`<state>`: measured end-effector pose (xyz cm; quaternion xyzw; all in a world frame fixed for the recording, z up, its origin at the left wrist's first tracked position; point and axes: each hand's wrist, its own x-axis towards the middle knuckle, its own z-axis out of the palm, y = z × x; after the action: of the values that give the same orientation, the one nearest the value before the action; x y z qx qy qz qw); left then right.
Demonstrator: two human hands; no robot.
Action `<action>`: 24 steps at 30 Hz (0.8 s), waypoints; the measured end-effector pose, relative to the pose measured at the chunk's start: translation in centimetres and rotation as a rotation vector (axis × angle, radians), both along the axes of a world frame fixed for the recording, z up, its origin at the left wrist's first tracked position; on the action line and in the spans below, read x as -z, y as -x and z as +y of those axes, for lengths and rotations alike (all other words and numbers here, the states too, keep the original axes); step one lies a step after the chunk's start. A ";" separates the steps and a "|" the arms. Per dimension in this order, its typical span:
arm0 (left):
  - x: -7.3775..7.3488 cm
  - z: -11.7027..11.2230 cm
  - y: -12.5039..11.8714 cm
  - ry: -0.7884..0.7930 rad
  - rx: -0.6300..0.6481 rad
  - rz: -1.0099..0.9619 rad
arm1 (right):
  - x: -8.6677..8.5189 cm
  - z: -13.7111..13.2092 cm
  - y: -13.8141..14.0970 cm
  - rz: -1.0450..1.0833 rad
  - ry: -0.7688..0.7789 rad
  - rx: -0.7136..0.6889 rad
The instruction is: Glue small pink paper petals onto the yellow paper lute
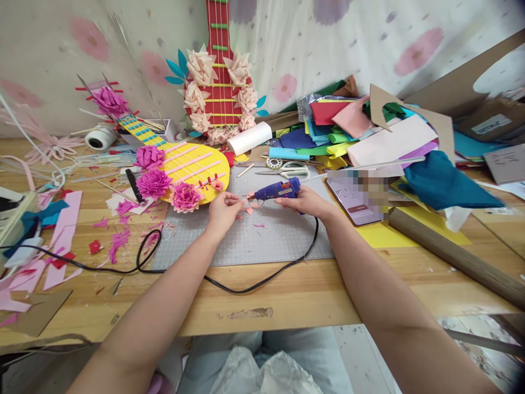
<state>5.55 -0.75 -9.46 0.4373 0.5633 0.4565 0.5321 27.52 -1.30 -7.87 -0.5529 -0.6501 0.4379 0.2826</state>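
Note:
My right hand (305, 202) is closed around a blue hot glue gun (276, 189), its nozzle pointing left. Just at that nozzle, my left hand (225, 210) pinches a small pale pink paper piece (249, 207). Both hands are over a grey cutting mat (270, 246) with a grid. Left of them lies a yellow paper guitar (197, 158) trimmed with pink and magenta paper flowers (186, 196). A clear glue stick (369, 167) sticks out from the back of the gun.
A red guitar (223, 82) with cream flowers leans at the back. Scissors (293, 169) and a tape roll (274, 162) lie beyond the mat. A phone (356, 200) and piled coloured paper (336, 131) are on the right. The black cord (241, 290) loops across the front; paper scraps (118, 243) litter the left.

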 end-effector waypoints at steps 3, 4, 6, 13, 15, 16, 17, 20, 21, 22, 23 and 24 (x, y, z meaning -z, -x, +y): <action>0.0 0.0 -0.1 -0.002 -0.001 0.005 | -0.1 0.0 0.0 -0.004 0.002 -0.003; 0.0 0.0 -0.1 -0.004 0.001 0.005 | -0.1 0.0 0.0 -0.009 0.003 -0.004; 0.1 0.1 -0.1 -0.005 -0.001 0.006 | -0.1 0.0 -0.1 -0.017 0.005 -0.011; 0.0 0.0 0.0 -0.007 -0.010 -0.012 | -0.2 -0.1 -0.1 -0.039 0.042 0.005; 0.0 0.0 0.0 -0.002 -0.012 -0.019 | -0.3 -0.1 0.0 -0.040 0.052 0.005; -0.1 0.0 0.0 0.001 -0.013 -0.022 | -0.3 -0.2 0.0 -0.040 0.057 0.002; -0.1 0.0 0.0 0.004 -0.015 -0.024 | -0.4 -0.2 0.1 -0.041 0.061 0.002; -0.1 0.0 0.0 0.008 -0.016 -0.026 | -0.3 -0.2 0.1 -0.038 0.065 -0.004; -0.1 0.0 0.0 0.008 -0.015 -0.026 | -0.3 -0.2 0.1 -0.034 0.062 -0.012; -0.1 0.0 0.0 0.006 -0.014 -0.026 | -0.2 -0.2 0.1 -0.029 0.059 -0.023; 0.0 0.1 0.1 0.005 -0.013 -0.027 | -0.2 -0.1 0.1 -0.025 0.058 -0.036; 0.0 0.1 0.1 0.006 -0.011 -0.028 | -0.1 -0.1 0.0 -0.019 0.059 -0.045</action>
<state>5.48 -0.68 -9.42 0.4261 0.5596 0.4638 0.5388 27.50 -1.43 -7.74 -0.5506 -0.6516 0.4579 0.2500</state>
